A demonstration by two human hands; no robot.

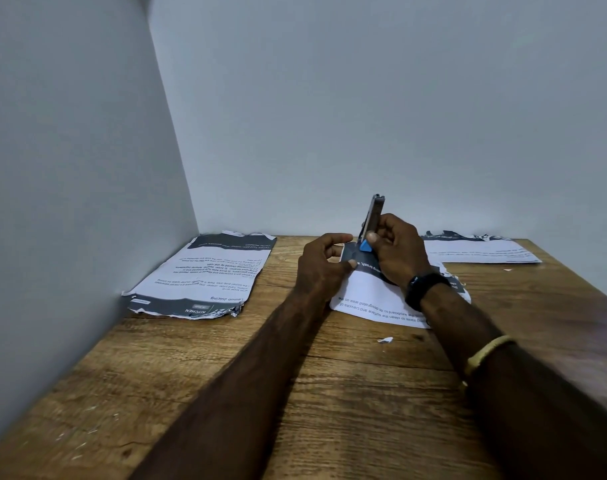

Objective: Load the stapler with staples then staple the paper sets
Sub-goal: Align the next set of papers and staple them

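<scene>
Within right hand (pixel 397 252): upright stapler (pixel 373 216).

A single head-worn wide-angle view looks forward and down across a wooden table (pixel 330 393) toward a corner of grey walls (pixel 364 98) (edges apparently lens-bowed).

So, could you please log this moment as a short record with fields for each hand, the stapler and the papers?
left hand: pinching the near corner of the middle paper set
right hand: gripping the stapler
stapler: metal arm swung up, blue base at the paper's corner
other papers: left paper set by the wall; far right paper set
surface: wooden table
</scene>
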